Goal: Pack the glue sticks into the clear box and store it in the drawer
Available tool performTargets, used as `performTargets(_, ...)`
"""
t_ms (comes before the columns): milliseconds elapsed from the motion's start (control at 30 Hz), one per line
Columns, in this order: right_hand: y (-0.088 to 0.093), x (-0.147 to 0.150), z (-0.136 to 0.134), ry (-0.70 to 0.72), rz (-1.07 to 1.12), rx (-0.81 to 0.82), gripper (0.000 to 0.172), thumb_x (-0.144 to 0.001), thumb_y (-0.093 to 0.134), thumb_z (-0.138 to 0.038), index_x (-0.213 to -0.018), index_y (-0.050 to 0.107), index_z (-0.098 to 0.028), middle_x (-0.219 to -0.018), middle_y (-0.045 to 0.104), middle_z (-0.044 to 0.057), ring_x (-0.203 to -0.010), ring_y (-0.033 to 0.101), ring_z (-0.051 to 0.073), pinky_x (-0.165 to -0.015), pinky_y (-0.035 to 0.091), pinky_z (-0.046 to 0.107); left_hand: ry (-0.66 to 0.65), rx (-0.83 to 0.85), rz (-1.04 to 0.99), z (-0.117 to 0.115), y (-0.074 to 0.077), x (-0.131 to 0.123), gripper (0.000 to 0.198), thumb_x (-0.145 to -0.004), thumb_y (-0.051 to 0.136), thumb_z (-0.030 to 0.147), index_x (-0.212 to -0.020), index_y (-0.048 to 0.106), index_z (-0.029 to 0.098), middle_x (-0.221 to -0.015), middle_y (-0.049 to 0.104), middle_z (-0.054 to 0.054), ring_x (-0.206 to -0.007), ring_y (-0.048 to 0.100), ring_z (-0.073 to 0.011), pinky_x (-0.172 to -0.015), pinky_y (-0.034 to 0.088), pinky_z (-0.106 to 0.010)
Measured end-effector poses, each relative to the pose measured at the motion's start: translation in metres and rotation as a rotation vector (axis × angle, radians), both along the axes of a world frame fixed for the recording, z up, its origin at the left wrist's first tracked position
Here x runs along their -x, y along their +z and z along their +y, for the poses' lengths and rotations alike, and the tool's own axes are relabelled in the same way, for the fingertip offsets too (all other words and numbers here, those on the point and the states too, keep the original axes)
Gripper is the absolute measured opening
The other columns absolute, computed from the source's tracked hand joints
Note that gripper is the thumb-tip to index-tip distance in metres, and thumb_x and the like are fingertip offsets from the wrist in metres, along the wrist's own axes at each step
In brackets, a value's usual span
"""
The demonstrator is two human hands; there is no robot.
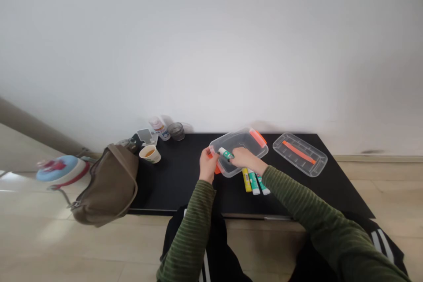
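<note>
A clear plastic box (238, 169) with orange latches stands lidless and slanted on the black table. My left hand (208, 165) is closed on its left end, by the orange latch, with the thumb close to a glue stick's tip. That green-and-white glue stick (226, 154) lies over the box's opening, its right end gripped in my closed right hand (246, 159). Whether my left thumb touches it, I cannot tell. In front of the box lie a yellow glue stick (246, 180) and two green-and-white ones, a middle glue stick (254, 183) and a right glue stick (263, 185), partly under my right wrist.
Right of the box lies its clear lid (299, 165) with an orange handle. On the left are a paper cup (150, 154) of brown liquid, a dark glass bowl (176, 131), a white bottle (160, 128) and a brown bag (107, 185). A wall (211, 53) stands behind.
</note>
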State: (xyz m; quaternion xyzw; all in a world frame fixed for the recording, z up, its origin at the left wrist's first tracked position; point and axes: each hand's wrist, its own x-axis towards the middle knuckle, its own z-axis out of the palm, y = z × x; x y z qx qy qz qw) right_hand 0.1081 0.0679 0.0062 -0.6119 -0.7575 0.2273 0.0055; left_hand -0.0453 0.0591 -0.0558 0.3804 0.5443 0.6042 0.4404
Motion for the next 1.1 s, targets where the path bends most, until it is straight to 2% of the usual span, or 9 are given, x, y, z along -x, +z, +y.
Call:
performTargets(267,-0.024,0.027,0.009,-0.047,-0.099,0.185,0.027,-0.074,0.068,-0.023,-0.098,0.076,-0.012,-0.099,0.074,0.019,-0.092,0.072,0.029,-0.070,0.051,0.029,-0.036,-0.061,0.061,-0.006,0.001,-0.009,0.037,-0.067,0.066,0.009,-0.102,0.059,0.018,-0.106,0.065,-0.007,-0.094,0.063,-0.0172,-0.089,0.048,-0.032)
performTargets(533,-0.025,0.033,0.011,-0.044,-0.139,0.191,0.034,-0.067,0.075,-0.020,-0.102,0.075,-0.019,-0.107,0.073,0.016,-0.097,0.070,0.029,-0.076,0.052,0.031,-0.051,-0.059,0.014,-0.006,-0.002,-0.009,0.037,-0.066,0.068,0.011,-0.101,0.057,0.019,-0.105,0.064,-0.005,-0.095,0.064,-0.0170,-0.091,0.048,-0.034)
performTargets(633,-0.014,0.018,0.006,-0.039,-0.096,0.098,0.029,-0.076,0.067,-0.018,-0.104,0.074,-0.017,-0.111,0.072,0.017,-0.103,0.068,0.029,-0.081,0.051,0.032,-0.061,-0.062,0.009,-0.006,-0.002,-0.009,0.038,-0.067,0.067,0.012,-0.103,0.057,0.018,-0.107,0.064,-0.007,-0.097,0.064,-0.0184,-0.092,0.048,-0.036)
performTargets(700,-0.005,-0.003,-0.004,-0.034,-0.044,0.017,0.030,-0.085,0.057,-0.021,-0.110,0.072,-0.021,-0.116,0.071,0.013,-0.110,0.065,0.026,-0.086,0.050,0.032,-0.057,-0.059,0.022,-0.006,-0.003,-0.009,0.039,-0.066,0.067,0.012,-0.104,0.057,0.018,-0.108,0.064,-0.007,-0.098,0.063,-0.0188,-0.092,0.048,-0.036)
performTargets(767,0.000,-0.031,-0.020,-0.054,0.097,-0.103,0.033,-0.091,0.049,-0.023,-0.115,0.070,-0.026,-0.117,0.071,0.006,-0.110,0.064,0.021,-0.090,0.048,0.029,-0.053,-0.053,0.039,-0.006,-0.003,-0.009,0.040,-0.066,0.067,0.012,-0.104,0.058,0.018,-0.108,0.065,-0.007,-0.097,0.063,-0.0187,-0.092,0.048,-0.036)
performTargets(833,-0.001,-0.065,-0.041,-0.146,0.366,-0.274,0.030,-0.090,0.048,-0.026,-0.111,0.071,-0.026,-0.108,0.074,0.003,-0.098,0.068,0.017,-0.088,0.049,0.028,-0.057,-0.049,0.040,-0.006,-0.002,-0.009,0.040,-0.066,0.066,0.011,-0.104,0.058,0.018,-0.107,0.065,-0.007,-0.096,0.063,-0.0186,-0.091,0.049,-0.036)
performTargets(933,-0.023,-0.113,-0.071,-0.409,0.623,-0.421,0.028,-0.087,0.051,-0.033,-0.105,0.071,-0.022,-0.096,0.075,0.004,-0.084,0.069,0.018,-0.081,0.051,0.030,-0.066,-0.050,0.025,-0.007,-0.001,-0.009,0.039,-0.067,0.066,0.013,-0.105,0.058,0.018,-0.107,0.065,-0.007,-0.097,0.063,-0.0191,-0.091,0.049,-0.036)
performTargets(1000,-0.048,-0.135,-0.087,-0.535,0.612,-0.438,0.029,-0.086,0.052,-0.034,-0.102,0.070,-0.020,-0.093,0.074,0.005,-0.083,0.068,0.019,-0.081,0.051,0.032,-0.067,-0.052,0.025,-0.007,0.000,-0.010,0.040,-0.067,0.068,0.015,-0.105,0.058,0.018,-0.107,0.065,-0.007,-0.099,0.063,-0.0196,-0.093,0.048,-0.036)
performTargets(1100,-0.090,-0.145,-0.101,-0.577,0.474,-0.351,0.029,-0.083,0.052,-0.031,-0.102,0.069,-0.017,-0.092,0.072,0.006,-0.082,0.066,0.019,-0.079,0.049,0.032,-0.058,-0.052,0.038,-0.008,0.002,-0.011,0.040,-0.067,0.069,0.017,-0.105,0.059,0.019,-0.107,0.065,-0.007,-0.100,0.063,-0.0200,-0.093,0.048,-0.037)
